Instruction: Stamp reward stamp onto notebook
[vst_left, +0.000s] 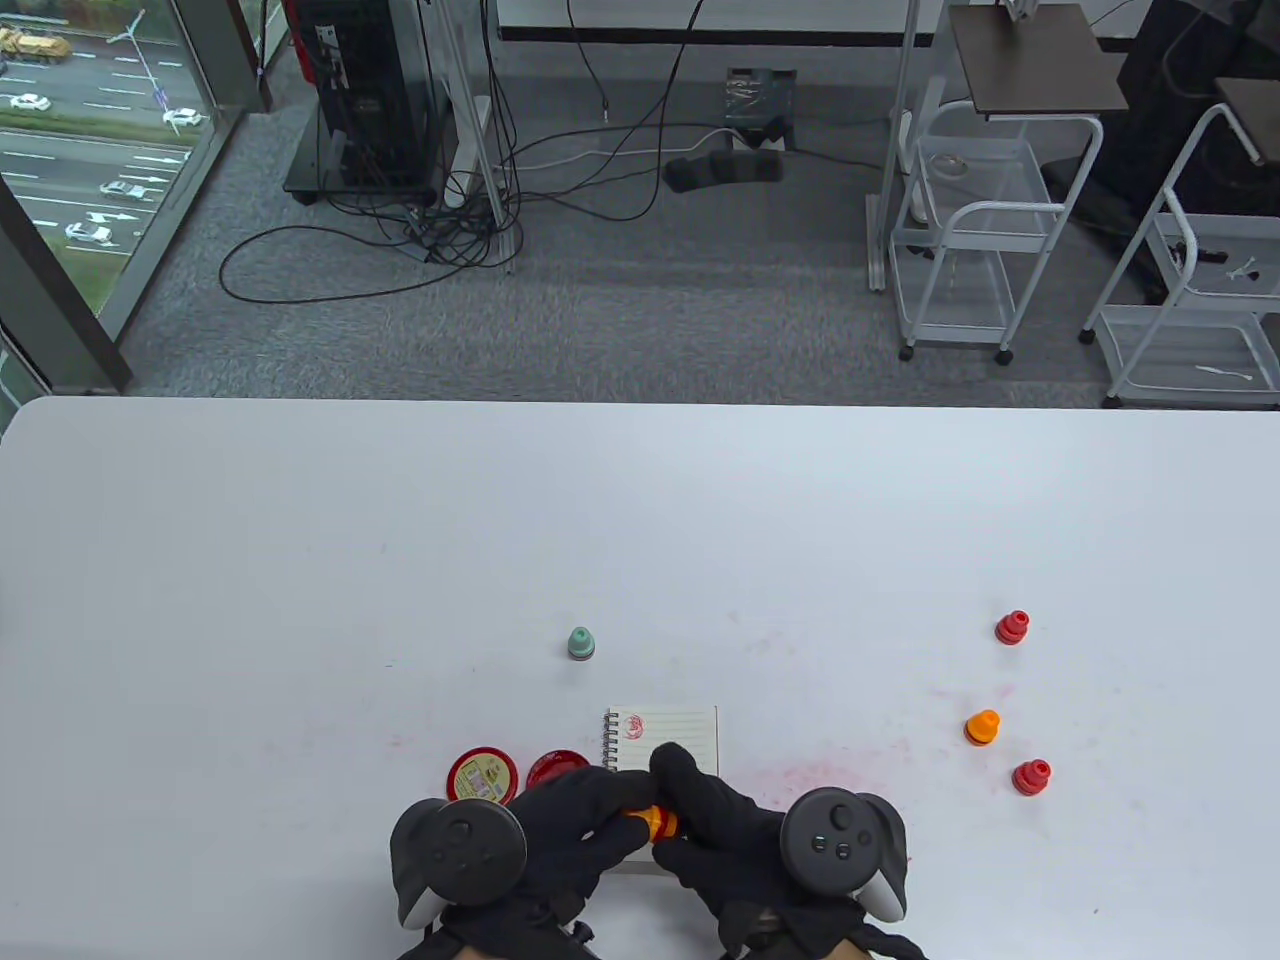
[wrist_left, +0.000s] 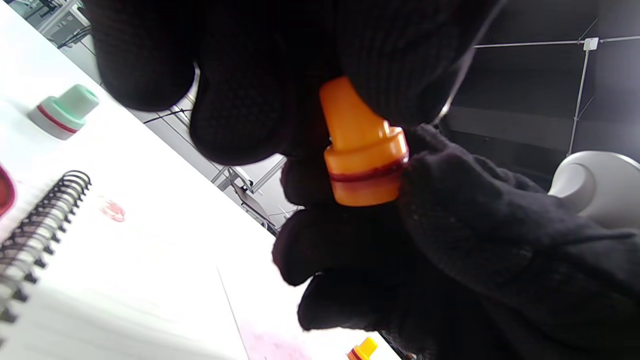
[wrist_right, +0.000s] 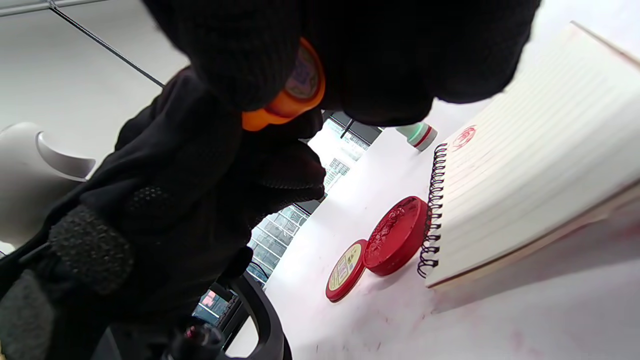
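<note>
A white table (vst_left: 300, 560) fills the near half of the room. Beyond it lies grey carpet (vst_left: 640, 320). Left of the table, a floor-length window (vst_left: 90, 140) shows a daylit road with cars. Beyond its far edge, tangled black cables (vst_left: 450, 220) trail beside a black computer tower (vst_left: 365, 90); white wire trolleys (vst_left: 975, 240) stand beyond its right end.

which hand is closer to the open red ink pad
Left. The left hand lies just below the ink pad, nearly touching; the right hand sits farther right, over the notebook.

Orange stamp (wrist_left: 364, 150); lined notebook (vst_left: 680, 738)
</note>
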